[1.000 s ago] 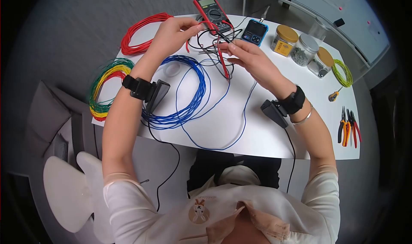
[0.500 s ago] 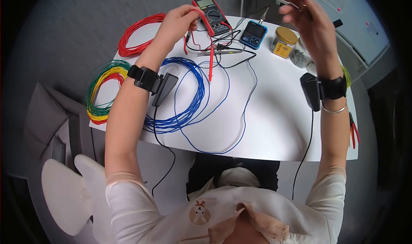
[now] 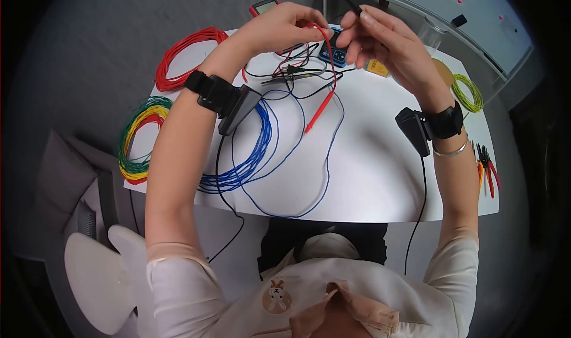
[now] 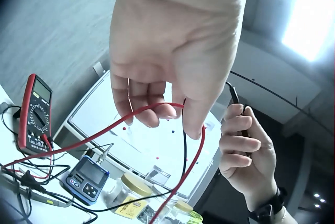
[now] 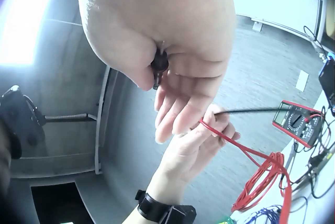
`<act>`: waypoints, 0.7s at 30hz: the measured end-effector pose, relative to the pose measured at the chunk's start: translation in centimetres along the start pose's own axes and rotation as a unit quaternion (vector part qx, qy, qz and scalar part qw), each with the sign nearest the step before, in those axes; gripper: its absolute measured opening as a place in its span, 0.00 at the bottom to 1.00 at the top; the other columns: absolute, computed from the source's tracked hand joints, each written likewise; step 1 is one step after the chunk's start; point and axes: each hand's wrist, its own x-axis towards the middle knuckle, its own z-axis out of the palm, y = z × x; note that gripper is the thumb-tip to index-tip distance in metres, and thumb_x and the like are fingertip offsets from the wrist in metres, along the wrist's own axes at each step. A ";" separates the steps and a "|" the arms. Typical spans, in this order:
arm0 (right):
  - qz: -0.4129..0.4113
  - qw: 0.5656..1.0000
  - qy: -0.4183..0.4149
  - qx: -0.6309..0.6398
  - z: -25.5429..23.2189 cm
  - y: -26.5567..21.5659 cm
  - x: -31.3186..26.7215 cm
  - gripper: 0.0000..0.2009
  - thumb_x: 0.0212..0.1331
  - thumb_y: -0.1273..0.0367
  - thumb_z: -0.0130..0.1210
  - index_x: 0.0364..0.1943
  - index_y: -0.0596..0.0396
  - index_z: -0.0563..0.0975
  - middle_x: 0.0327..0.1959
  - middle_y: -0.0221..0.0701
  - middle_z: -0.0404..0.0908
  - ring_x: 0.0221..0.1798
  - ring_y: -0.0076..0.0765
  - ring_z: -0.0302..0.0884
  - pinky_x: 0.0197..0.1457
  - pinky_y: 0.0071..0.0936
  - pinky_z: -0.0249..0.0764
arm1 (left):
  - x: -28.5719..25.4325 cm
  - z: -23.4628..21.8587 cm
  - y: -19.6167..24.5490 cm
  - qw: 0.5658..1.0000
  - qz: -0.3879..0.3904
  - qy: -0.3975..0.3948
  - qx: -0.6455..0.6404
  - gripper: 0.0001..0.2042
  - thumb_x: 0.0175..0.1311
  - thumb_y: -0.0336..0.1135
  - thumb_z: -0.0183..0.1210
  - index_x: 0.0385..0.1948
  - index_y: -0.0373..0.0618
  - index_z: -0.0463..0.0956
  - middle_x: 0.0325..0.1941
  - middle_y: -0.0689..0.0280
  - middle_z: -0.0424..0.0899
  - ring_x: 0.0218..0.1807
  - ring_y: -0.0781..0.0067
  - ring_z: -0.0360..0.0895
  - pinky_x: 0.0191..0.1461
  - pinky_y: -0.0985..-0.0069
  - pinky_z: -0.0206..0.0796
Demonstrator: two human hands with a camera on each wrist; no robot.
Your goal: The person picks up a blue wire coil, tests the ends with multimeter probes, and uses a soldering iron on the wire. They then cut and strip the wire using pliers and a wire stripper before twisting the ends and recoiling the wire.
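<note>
My left hand [image 3: 285, 29] is raised over the back of the table. Its thumb and fingers pinch a red test lead [image 4: 104, 131], and a thin black lead [image 4: 184, 148] runs from the same pinch. From the red lead a red test probe [image 3: 319, 112] hangs, tip down, over the table. Up to the right, my right hand [image 3: 392, 46] grips a black test probe [image 5: 159, 64] between thumb and curled fingers. The leads trail to a red and black multimeter [image 4: 36, 116], which my left hand partly hides in the head view.
Tangled black cables [image 3: 291, 69] lie beside a small blue handheld meter [image 3: 334, 52]. Coils of red wire [image 3: 169, 70], blue wire [image 3: 262, 151] and multicoloured wire [image 3: 128, 153] fill the left. Jars [image 4: 133, 187], a yellow-green coil [image 3: 468, 94] and pliers [image 3: 489, 165] are at right.
My right hand rose up and right from the multimeter with the black probe, then came partway back left. My left hand moved right, carrying the red lead and its hanging probe.
</note>
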 end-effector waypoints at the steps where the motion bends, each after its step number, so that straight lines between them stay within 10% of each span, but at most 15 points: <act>1: 0.004 1.000 0.002 -0.021 0.2 -0.1 -0.2 0.16 0.69 0.58 0.37 0.43 0.56 0.70 0.36 0.32 0.78 0.32 0.21 0.77 0.36 0.17 0.73 | 0.0 0.0 0.2 1.000 -0.017 -0.001 -0.026 0.15 0.55 0.41 0.60 0.43 0.45 0.77 0.31 0.68 0.80 0.32 0.81 0.74 0.32 0.82 0.63; 4: 0.009 0.999 -0.013 -0.052 0.1 -0.5 -1.1 0.16 0.69 0.58 0.37 0.42 0.56 0.70 0.34 0.32 0.78 0.30 0.22 0.77 0.35 0.18 0.73 | -0.2 -0.1 0.9 0.991 -0.106 0.008 -0.077 0.14 0.59 0.36 0.56 0.45 0.45 0.76 0.39 0.67 0.80 0.43 0.76 0.76 0.43 0.80 0.66; 7: -0.007 0.998 -0.032 -0.054 -0.5 -0.7 -1.8 0.16 0.68 0.58 0.38 0.41 0.56 0.69 0.34 0.32 0.78 0.28 0.22 0.77 0.34 0.19 0.74 | -0.5 1.0 1.1 0.983 -0.035 0.146 -0.103 0.14 0.59 0.36 0.55 0.46 0.46 0.76 0.40 0.68 0.81 0.43 0.77 0.75 0.46 0.82 0.65; 16: -0.020 0.997 0.036 -0.069 -1.5 -1.1 -1.2 0.15 0.69 0.58 0.35 0.41 0.55 0.68 0.37 0.36 0.78 0.30 0.23 0.78 0.37 0.21 0.75 | -1.2 1.4 1.1 0.987 -0.079 -0.105 -0.094 0.18 0.66 0.44 0.43 0.50 0.48 0.76 0.47 0.63 0.80 0.55 0.71 0.73 0.57 0.75 0.63; 21: -0.030 0.997 0.047 -0.056 -2.5 -0.8 -1.1 0.14 0.69 0.59 0.35 0.41 0.54 0.67 0.39 0.36 0.78 0.31 0.23 0.78 0.40 0.19 0.75 | -1.8 2.7 1.8 0.982 -0.061 -0.050 -0.170 0.23 0.65 0.53 0.45 0.53 0.48 0.72 0.49 0.58 0.79 0.56 0.64 0.74 0.59 0.69 0.64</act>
